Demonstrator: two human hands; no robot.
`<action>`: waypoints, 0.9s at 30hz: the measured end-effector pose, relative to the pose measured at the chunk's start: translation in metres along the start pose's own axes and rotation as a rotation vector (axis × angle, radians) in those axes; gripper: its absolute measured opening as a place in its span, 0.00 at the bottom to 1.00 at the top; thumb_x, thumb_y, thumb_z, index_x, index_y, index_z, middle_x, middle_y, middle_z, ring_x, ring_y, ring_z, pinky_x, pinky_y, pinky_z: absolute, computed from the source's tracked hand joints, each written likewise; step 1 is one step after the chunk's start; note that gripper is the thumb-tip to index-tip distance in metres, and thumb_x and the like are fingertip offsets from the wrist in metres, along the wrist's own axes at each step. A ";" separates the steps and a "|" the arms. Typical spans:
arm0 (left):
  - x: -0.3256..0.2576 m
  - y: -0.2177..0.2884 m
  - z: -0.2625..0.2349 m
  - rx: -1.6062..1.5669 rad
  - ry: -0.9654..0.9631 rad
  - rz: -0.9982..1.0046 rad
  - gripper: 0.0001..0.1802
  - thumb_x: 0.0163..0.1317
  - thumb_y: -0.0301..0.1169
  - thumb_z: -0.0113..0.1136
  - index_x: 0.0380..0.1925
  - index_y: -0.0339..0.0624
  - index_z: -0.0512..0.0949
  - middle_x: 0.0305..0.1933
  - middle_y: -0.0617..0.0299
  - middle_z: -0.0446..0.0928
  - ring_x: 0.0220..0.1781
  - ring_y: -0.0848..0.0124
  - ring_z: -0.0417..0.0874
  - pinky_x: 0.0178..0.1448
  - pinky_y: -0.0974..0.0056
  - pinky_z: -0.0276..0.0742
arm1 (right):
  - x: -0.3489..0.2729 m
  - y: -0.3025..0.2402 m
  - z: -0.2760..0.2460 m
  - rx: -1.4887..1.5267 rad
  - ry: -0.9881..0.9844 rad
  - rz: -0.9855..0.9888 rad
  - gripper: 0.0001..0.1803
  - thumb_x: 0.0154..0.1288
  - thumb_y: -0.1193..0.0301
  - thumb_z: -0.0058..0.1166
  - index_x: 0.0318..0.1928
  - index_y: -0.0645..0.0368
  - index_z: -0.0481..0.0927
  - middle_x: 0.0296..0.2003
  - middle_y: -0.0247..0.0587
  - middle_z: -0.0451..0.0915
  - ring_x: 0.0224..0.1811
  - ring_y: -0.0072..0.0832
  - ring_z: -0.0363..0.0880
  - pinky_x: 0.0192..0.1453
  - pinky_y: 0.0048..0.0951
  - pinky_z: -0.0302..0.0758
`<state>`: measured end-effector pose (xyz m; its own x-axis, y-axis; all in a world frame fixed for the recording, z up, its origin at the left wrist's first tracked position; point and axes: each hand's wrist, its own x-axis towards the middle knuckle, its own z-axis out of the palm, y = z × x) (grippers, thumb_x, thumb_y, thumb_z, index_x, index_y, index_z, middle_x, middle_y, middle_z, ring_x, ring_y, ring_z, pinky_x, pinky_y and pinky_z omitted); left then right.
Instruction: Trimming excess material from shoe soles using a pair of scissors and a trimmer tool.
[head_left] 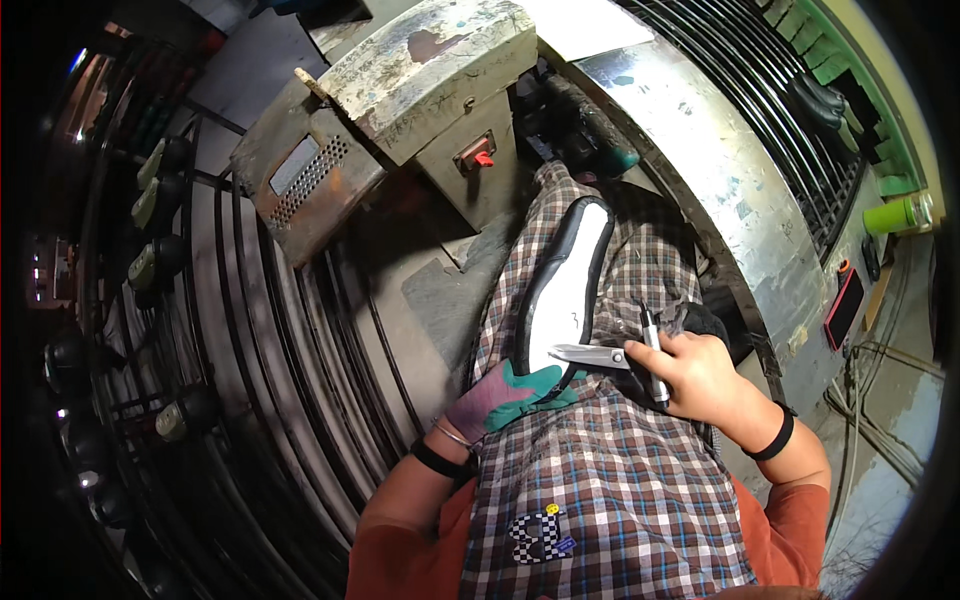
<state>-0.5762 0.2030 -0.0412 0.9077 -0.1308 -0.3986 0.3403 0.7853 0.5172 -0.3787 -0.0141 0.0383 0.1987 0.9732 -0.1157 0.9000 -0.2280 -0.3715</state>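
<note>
A shoe with a black upper and a white underside (562,275) lies sole up across my lap, on a checked apron (610,480). My left hand (508,396), in a purple and teal glove, is closed around its near end. My right hand (690,372) is bare and grips scissors (592,355), their silver blades reaching over the white underside near the gloved fingers. A silver and black pen-like tool (653,350) also sits upright between the right fingers. The scissors' handles are mostly hidden by the hand.
Ahead stands a worn metal machine (440,75) with a red switch (484,159). Dark metal rails (290,330) and a rack with shoes on forms (150,262) are on the left. On the right are a metal bench (720,150), a green bottle (895,214) and a phone (845,307).
</note>
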 end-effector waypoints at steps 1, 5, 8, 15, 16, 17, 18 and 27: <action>0.000 0.003 0.004 0.030 -0.048 0.033 0.34 0.62 0.30 0.60 0.65 0.30 0.60 0.64 0.45 0.70 0.65 0.61 0.72 0.70 0.58 0.65 | -0.002 0.000 -0.002 -0.056 -0.045 -0.018 0.36 0.39 0.71 0.65 0.57 0.48 0.76 0.31 0.41 0.77 0.28 0.37 0.78 0.29 0.35 0.76; 0.002 -0.004 -0.004 -0.004 -0.029 -0.042 0.41 0.58 0.34 0.66 0.67 0.30 0.57 0.64 0.44 0.69 0.63 0.55 0.74 0.68 0.55 0.69 | -0.004 -0.007 -0.011 -0.180 -0.039 -0.064 0.37 0.40 0.71 0.63 0.58 0.47 0.74 0.31 0.39 0.77 0.28 0.35 0.78 0.27 0.33 0.76; 0.005 -0.009 -0.003 0.040 -0.012 -0.001 0.32 0.64 0.29 0.58 0.65 0.30 0.60 0.62 0.46 0.71 0.59 0.60 0.78 0.65 0.59 0.72 | -0.004 -0.013 -0.017 -0.314 -0.048 -0.106 0.34 0.45 0.72 0.59 0.59 0.48 0.74 0.31 0.39 0.77 0.28 0.32 0.77 0.24 0.30 0.75; 0.004 -0.005 -0.002 0.038 0.021 -0.051 0.31 0.64 0.29 0.57 0.65 0.30 0.60 0.61 0.47 0.73 0.59 0.59 0.78 0.62 0.59 0.75 | 0.009 0.000 -0.001 -0.203 -0.067 -0.132 0.32 0.46 0.70 0.61 0.57 0.49 0.75 0.30 0.41 0.79 0.27 0.35 0.79 0.26 0.33 0.76; 0.004 -0.004 0.001 0.028 0.037 -0.050 0.33 0.64 0.34 0.59 0.65 0.31 0.61 0.60 0.46 0.73 0.56 0.62 0.79 0.60 0.60 0.76 | 0.008 0.000 0.008 -0.024 -0.018 -0.048 0.30 0.47 0.69 0.62 0.56 0.50 0.76 0.30 0.42 0.79 0.29 0.38 0.80 0.28 0.35 0.77; 0.002 -0.005 0.003 0.016 0.054 -0.048 0.35 0.64 0.39 0.60 0.65 0.33 0.61 0.59 0.44 0.74 0.53 0.65 0.81 0.58 0.61 0.77 | 0.006 -0.002 0.015 0.157 0.031 0.035 0.28 0.48 0.69 0.62 0.55 0.51 0.77 0.30 0.44 0.79 0.30 0.40 0.81 0.30 0.37 0.77; 0.001 -0.004 -0.002 -0.073 -0.017 -0.029 0.36 0.63 0.36 0.61 0.65 0.29 0.59 0.62 0.42 0.70 0.58 0.59 0.78 0.62 0.59 0.76 | 0.006 -0.003 0.019 0.251 0.049 0.067 0.25 0.51 0.70 0.61 0.53 0.52 0.78 0.31 0.45 0.79 0.32 0.42 0.81 0.33 0.39 0.77; 0.001 -0.009 0.001 -0.077 0.011 0.012 0.39 0.62 0.38 0.64 0.66 0.33 0.58 0.61 0.41 0.71 0.54 0.60 0.80 0.60 0.58 0.77 | -0.003 -0.005 0.019 -0.069 0.091 -0.020 0.30 0.46 0.69 0.64 0.55 0.49 0.76 0.29 0.41 0.76 0.27 0.37 0.78 0.28 0.36 0.75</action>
<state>-0.5782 0.1950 -0.0452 0.9088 -0.1147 -0.4013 0.3092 0.8309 0.4626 -0.3907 -0.0167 0.0231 0.2118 0.9770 -0.0238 0.9281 -0.2087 -0.3083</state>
